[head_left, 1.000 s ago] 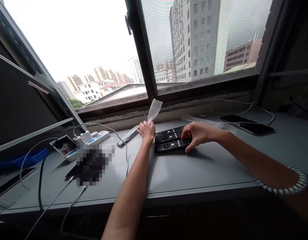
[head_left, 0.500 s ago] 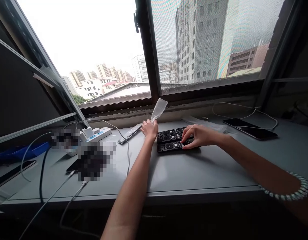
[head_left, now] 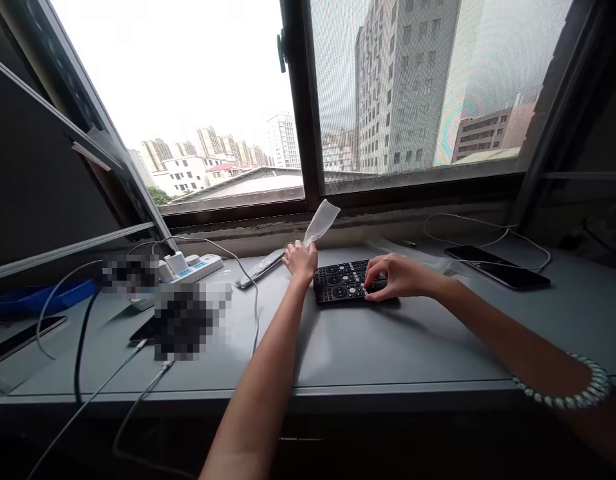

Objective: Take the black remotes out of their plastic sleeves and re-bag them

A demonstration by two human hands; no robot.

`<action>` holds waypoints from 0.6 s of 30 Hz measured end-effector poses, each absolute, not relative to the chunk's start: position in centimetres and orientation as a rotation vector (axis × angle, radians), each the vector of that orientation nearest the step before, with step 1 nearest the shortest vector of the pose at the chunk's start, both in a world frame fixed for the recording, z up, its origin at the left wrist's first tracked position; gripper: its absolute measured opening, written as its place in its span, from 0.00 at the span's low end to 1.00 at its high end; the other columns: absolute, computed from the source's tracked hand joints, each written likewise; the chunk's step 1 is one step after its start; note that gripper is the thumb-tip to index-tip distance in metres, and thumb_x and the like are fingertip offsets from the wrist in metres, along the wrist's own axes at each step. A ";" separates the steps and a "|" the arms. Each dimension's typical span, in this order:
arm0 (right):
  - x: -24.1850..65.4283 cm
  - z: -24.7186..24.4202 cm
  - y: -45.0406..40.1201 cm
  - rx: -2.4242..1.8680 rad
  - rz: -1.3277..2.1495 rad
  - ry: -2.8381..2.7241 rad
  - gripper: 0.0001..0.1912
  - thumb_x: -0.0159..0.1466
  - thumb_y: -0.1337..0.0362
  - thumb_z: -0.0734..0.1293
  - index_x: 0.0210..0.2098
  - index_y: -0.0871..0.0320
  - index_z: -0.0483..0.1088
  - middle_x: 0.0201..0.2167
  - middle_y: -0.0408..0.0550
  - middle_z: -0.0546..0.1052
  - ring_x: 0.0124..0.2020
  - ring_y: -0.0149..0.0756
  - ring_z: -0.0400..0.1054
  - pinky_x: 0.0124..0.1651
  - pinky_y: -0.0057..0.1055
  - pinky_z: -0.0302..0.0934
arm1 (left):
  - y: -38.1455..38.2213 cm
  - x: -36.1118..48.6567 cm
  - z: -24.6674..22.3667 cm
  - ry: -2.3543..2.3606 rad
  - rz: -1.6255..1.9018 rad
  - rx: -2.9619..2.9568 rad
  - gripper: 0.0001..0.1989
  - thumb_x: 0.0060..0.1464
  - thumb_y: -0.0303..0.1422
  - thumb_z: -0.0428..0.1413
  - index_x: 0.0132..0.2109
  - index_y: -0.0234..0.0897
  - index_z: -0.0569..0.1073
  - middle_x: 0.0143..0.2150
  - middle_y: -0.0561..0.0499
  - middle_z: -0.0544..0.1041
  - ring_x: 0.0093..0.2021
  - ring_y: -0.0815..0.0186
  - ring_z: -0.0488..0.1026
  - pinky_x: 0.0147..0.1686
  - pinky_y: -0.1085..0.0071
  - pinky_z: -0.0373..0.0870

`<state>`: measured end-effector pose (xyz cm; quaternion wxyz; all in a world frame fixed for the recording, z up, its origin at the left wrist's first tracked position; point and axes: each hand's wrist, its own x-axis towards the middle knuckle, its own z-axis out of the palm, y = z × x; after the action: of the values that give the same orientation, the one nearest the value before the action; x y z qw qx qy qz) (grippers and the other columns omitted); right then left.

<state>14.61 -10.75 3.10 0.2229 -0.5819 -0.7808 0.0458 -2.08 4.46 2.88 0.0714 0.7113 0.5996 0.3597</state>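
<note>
Several black remote controls lie side by side on the grey desk, in the middle of the view. My right hand grips the nearest remote from its right part, thumb at the front edge and fingers on top. Behind and left of the remotes, my left hand is closed on a clear plastic sleeve, whose free end sticks up past the fingers. A wrapped remote in clear plastic lies just left of my left hand.
A white power strip with plugs and cables stands at the left. A dark phone with a white cable lies at the right. Clear plastic wrapping lies behind my right hand. The window is at the back.
The nearest remote has moved back against the others, closing the gap between them, with my right hand on it. My left hand stays on the plastic sleeve.
</note>
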 end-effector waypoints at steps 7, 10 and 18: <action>14.3 2.9 -10.6 -1.574 0.085 -2.158 0.13 0.49 0.50 0.69 0.28 0.52 0.76 0.33 0.42 0.75 0.33 0.33 0.67 0.31 0.27 0.55 | 4.6 -2.3 3.1 1.767 1.112 2.116 0.15 0.57 0.39 0.43 0.44 0.35 0.68 0.50 0.37 0.69 0.54 0.51 0.63 0.52 0.55 0.55; 14.3 2.9 -10.6 -1.573 0.086 -2.148 0.12 0.49 0.51 0.69 0.28 0.51 0.76 0.33 0.42 0.75 0.33 0.33 0.67 0.32 0.27 0.55 | 4.6 -2.2 3.2 1.762 1.123 2.121 0.15 0.57 0.39 0.43 0.43 0.35 0.68 0.50 0.37 0.69 0.54 0.51 0.63 0.52 0.55 0.55; 14.4 2.8 -10.4 -1.537 0.128 -2.154 0.13 0.50 0.50 0.69 0.28 0.52 0.76 0.32 0.43 0.75 0.31 0.33 0.67 0.31 0.28 0.57 | 4.5 -2.2 3.0 1.700 1.135 2.177 0.13 0.57 0.39 0.43 0.42 0.37 0.66 0.48 0.38 0.69 0.52 0.51 0.65 0.51 0.54 0.56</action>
<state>14.35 -10.45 2.79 0.2435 -0.5627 -0.7886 0.0469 -2.23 4.55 2.99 0.0775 0.7268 0.5676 0.3790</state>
